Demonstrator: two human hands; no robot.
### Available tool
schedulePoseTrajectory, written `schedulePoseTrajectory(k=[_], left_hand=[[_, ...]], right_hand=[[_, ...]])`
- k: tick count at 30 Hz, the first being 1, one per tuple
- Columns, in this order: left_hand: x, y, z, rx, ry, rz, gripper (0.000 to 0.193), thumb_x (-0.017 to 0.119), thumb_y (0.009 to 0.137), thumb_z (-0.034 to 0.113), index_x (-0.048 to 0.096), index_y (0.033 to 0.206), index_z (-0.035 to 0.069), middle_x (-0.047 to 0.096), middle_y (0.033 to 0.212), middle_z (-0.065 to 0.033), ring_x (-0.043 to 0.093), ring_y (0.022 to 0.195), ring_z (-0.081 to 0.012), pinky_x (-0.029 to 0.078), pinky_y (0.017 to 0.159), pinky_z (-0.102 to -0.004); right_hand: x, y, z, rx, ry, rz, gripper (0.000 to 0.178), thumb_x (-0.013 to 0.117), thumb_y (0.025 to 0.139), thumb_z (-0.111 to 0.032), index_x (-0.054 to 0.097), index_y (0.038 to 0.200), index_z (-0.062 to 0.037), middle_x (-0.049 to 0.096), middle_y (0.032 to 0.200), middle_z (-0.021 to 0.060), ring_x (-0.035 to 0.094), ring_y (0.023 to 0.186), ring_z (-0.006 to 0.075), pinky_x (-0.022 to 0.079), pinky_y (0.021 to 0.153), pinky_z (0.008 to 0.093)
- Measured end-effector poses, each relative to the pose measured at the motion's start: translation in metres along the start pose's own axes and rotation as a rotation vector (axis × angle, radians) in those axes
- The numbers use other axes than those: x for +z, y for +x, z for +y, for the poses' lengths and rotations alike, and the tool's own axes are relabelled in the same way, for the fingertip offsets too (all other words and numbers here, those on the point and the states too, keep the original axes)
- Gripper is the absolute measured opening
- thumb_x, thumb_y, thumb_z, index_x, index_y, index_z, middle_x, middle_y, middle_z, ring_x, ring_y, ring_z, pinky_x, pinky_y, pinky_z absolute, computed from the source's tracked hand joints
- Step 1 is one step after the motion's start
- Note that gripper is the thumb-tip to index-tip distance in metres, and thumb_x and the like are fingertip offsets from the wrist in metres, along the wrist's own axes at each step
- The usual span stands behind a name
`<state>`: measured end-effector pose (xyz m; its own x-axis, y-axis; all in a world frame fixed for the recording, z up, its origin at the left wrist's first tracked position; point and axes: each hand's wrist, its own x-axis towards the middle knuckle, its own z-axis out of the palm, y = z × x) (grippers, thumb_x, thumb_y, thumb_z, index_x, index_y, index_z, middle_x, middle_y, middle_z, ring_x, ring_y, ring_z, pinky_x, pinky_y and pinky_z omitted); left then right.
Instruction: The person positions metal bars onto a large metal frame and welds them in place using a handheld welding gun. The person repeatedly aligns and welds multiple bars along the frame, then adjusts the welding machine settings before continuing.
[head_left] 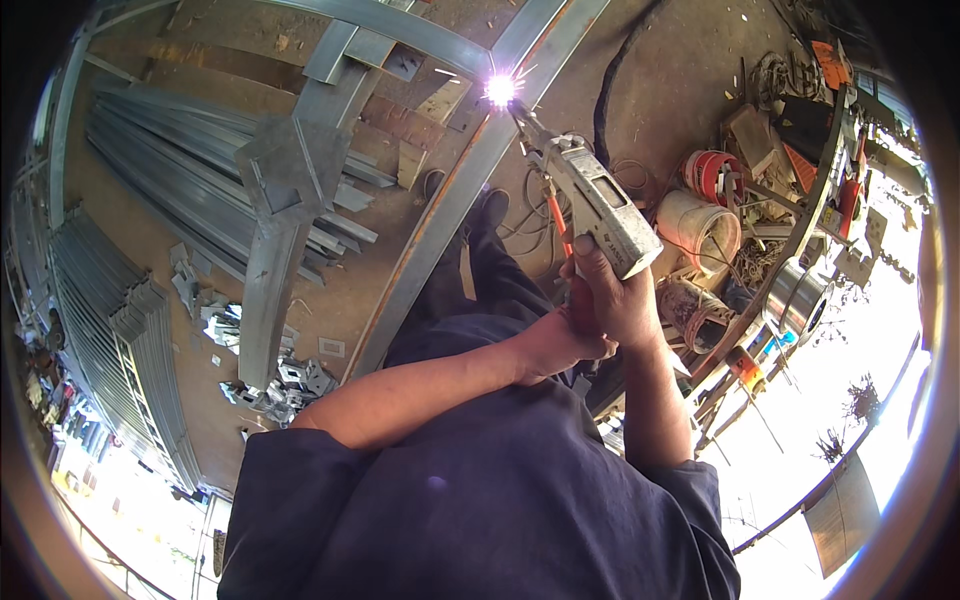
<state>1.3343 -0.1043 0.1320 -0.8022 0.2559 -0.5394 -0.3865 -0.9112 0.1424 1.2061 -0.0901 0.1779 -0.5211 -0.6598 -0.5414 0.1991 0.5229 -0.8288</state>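
Note:
My right hand [622, 298] is closed around the rear of a grey, boxy welding gun [605, 205], its thumb lying along the side. Lower down, my left hand [562, 345] is closed at the gun's reddish handle, against the right hand; its fingertips are partly hidden. The nozzle points away from me at a corner of a galvanized steel frame [440, 225], where a white-violet arc [500, 90] glares and throws sparks. Glare hides the joint itself. An orange rod or hose [558, 215] runs beside the gun's front.
Long steel profiles [170, 165] lie on the floor at left, near a welded post with a plate [290, 175] and metal offcuts [300, 380]. Buckets [700, 230] and scrap crowd the right. A black cable [606, 95] crosses the floor beyond the gun.

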Motion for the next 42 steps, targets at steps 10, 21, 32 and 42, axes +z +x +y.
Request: schedulePoseTrajectory(k=[10,21,32,42], left_hand=[[-0.001,0.003,-0.004,0.027,0.086,-0.006,0.02,0.072,0.087,0.008,0.065,0.106,0.007,0.066,0.094,0.0021,0.06,0.087,-0.0077,0.048,0.078,-0.0285],[-0.002,0.004,-0.003,0.059,0.101,0.018,0.021,0.073,0.087,0.008,0.066,0.107,0.005,0.068,0.096,0.0007,0.062,0.088,-0.0077,0.049,0.078,-0.0269],[-0.002,0.003,-0.005,0.033,0.035,0.021,0.02,0.073,0.086,0.005,0.066,0.105,0.008,0.066,0.093,0.0033,0.061,0.085,-0.0074,0.048,0.075,-0.0269],[-0.001,0.002,-0.001,0.022,0.04,0.009,0.023,0.074,0.086,0.007,0.066,0.108,0.006,0.067,0.096,0.0021,0.062,0.09,-0.0073,0.049,0.08,-0.0272]], right_hand=[[-0.005,-0.005,0.0,0.009,0.018,0.006,0.032,0.067,0.104,-0.021,0.06,0.125,0.002,0.065,0.092,0.003,0.063,0.076,0.0102,0.053,0.066,0.0272],[-0.002,-0.001,-0.001,-0.003,0.028,-0.017,0.039,0.069,0.104,-0.026,0.058,0.131,0.0003,0.066,0.095,0.0029,0.062,0.077,0.0095,0.053,0.068,0.0273],[-0.003,-0.001,0.0,0.02,-0.039,-0.023,0.04,0.069,0.104,-0.028,0.059,0.131,0.0008,0.068,0.094,0.0036,0.065,0.076,0.0102,0.055,0.067,0.0282],[-0.002,-0.001,-0.002,0.021,-0.058,-0.022,0.037,0.067,0.105,-0.026,0.06,0.129,0.0012,0.068,0.092,0.0041,0.065,0.076,0.0105,0.055,0.067,0.0289]])
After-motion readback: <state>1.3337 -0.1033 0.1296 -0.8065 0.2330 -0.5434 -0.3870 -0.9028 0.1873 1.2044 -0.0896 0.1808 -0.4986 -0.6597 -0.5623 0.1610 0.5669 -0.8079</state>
